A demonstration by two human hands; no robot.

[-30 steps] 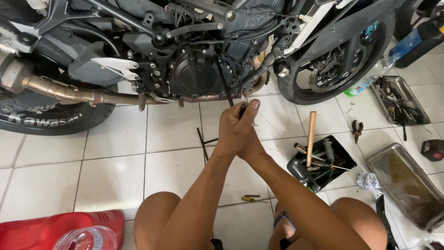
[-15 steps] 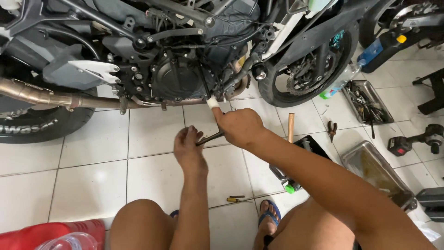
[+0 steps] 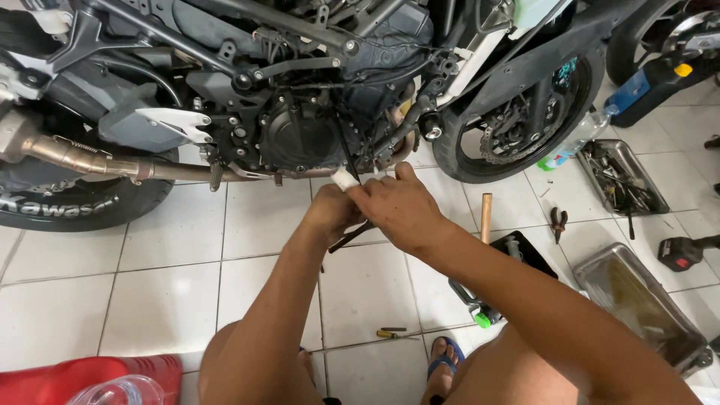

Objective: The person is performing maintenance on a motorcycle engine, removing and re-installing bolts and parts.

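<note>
Both hands, left hand (image 3: 330, 214) and right hand (image 3: 401, 210), pinch the white connector (image 3: 346, 178) above them.

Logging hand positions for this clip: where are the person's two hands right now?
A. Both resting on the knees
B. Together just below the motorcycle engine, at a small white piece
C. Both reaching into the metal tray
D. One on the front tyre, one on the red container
B: the left hand and right hand meet under the engine, fingers at a small white piece on a dark cable.
</note>
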